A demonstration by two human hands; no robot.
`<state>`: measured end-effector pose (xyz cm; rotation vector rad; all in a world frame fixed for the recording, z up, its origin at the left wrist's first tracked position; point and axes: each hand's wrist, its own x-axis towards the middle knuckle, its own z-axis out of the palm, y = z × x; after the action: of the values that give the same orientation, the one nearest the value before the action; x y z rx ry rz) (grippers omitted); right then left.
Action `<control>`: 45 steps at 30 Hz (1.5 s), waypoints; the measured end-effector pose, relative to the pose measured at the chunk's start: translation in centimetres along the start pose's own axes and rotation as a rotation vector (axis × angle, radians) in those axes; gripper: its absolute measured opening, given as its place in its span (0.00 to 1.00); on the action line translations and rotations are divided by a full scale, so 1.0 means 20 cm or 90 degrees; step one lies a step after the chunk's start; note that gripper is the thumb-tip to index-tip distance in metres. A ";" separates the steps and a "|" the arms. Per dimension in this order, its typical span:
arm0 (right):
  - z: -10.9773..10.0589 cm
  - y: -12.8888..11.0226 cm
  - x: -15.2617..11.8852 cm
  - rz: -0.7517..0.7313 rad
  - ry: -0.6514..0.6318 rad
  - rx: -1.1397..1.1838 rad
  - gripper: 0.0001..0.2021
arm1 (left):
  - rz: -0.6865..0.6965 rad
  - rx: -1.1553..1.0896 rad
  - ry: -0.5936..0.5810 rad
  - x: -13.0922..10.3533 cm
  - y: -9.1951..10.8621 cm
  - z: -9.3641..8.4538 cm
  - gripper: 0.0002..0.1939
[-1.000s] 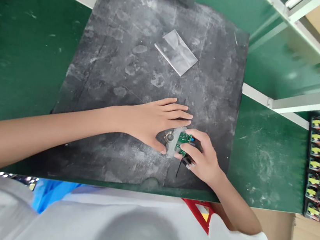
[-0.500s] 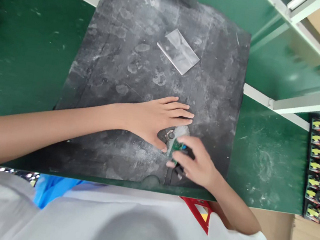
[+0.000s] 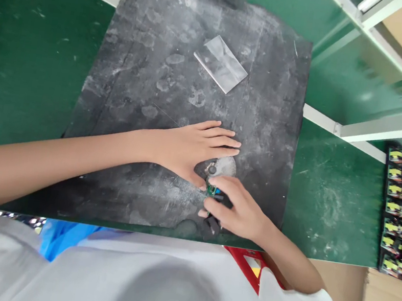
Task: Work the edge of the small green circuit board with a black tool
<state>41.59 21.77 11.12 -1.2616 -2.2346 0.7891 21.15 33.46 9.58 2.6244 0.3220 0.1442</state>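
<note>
1. Illumination was bright, even and diffuse; it appeared to come from overhead, source not visible.
2. Shadows were soft and short; a faint one lay under the left hand (image 3: 190, 149) on the dark mat (image 3: 138, 88).
3. Mild pale sheen showed on the clear bag (image 3: 220, 64) toward 12 o'clock; no hard glare.
4. Motion blur smeared the shelf rails (image 3: 382, 127) at 2 o'clock and the right hand (image 3: 235, 209).
5. Wide-angle bending was evident at the edges; the white shirt (image 3: 168, 284) at 6 o'clock was out of focus.

I saw a matt, chalky black rubber mat (image 3: 151, 80); at 12 o'clock a glossy clear plastic bag (image 3: 220, 64).
</note>
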 end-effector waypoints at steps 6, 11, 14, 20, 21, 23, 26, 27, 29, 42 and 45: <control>-0.01 0.01 0.01 -0.005 0.092 -0.044 0.05 | -0.014 0.000 -0.016 0.00 0.00 -0.01 0.46; 0.00 0.00 -0.01 0.038 0.014 0.009 0.10 | -0.011 0.004 -0.019 0.01 0.01 -0.01 0.46; 0.00 0.00 -0.01 0.008 0.049 -0.023 0.06 | -0.006 -0.004 -0.004 0.00 0.00 0.00 0.46; 0.00 0.01 -0.01 0.026 0.036 0.004 0.09 | -0.001 0.002 0.000 0.00 0.00 0.00 0.46; 0.00 0.02 -0.01 0.017 0.051 -0.006 0.07 | -0.002 0.005 -0.001 0.00 0.00 0.00 0.46; 0.00 0.02 -0.01 -0.013 0.071 -0.038 0.04 | -0.006 0.010 -0.005 0.00 0.00 0.00 0.47; 0.00 0.01 -0.01 -0.022 0.031 -0.043 0.07 | -0.005 0.010 -0.007 0.00 0.00 0.00 0.46; 0.00 0.01 -0.01 -0.013 0.017 -0.039 0.09 | -0.004 0.007 -0.006 0.00 0.00 0.00 0.46; 0.00 0.02 -0.01 -0.011 0.020 -0.049 0.09 | -0.002 -0.002 -0.002 0.00 0.00 0.00 0.46; 0.00 0.04 0.01 -0.169 0.126 -0.134 0.04 | -0.009 0.016 -0.010 0.00 0.00 0.00 0.47; 0.00 0.02 0.01 -0.216 0.070 -0.163 0.02 | -0.008 0.017 -0.012 0.00 0.00 0.00 0.46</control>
<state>41.79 22.15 10.91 -0.9630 -2.4233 0.3073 21.20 33.44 9.61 2.6475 0.3367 0.1120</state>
